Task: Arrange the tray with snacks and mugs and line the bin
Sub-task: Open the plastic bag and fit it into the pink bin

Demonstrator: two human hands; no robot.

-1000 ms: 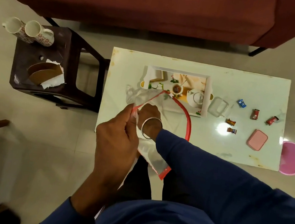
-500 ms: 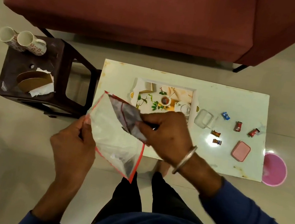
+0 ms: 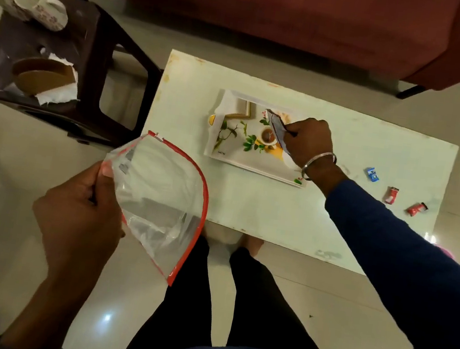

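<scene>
My left hand (image 3: pixel 78 212) grips the edge of a clear plastic zip bag (image 3: pixel 160 200) with a red rim, held open above the floor beside the table. My right hand (image 3: pixel 307 141) reaches over the printed white tray (image 3: pixel 226 150) on the pale table (image 3: pixel 262 208) and pinches a dark snack packet (image 3: pixel 275 126) above the tray. Three small wrapped snacks lie at the right: a blue one (image 3: pixel 372 174), a red one (image 3: pixel 393 195) and another red one (image 3: pixel 417 209). Two floral mugs (image 3: pixel 37 3) stand on the dark stool (image 3: pixel 93 45) at the far left.
A brown holder with white tissues (image 3: pixel 45 80) sits on the stool. A maroon sofa (image 3: pixel 246 8) runs along the far side. A sliver of the pink bin (image 3: pixel 445 252) shows past my right sleeve. My legs stand at the table's near edge.
My right hand has drawn the dark packet out of the zip bag and carried it right, over the tray. My left hand kept the bag, lower left.
</scene>
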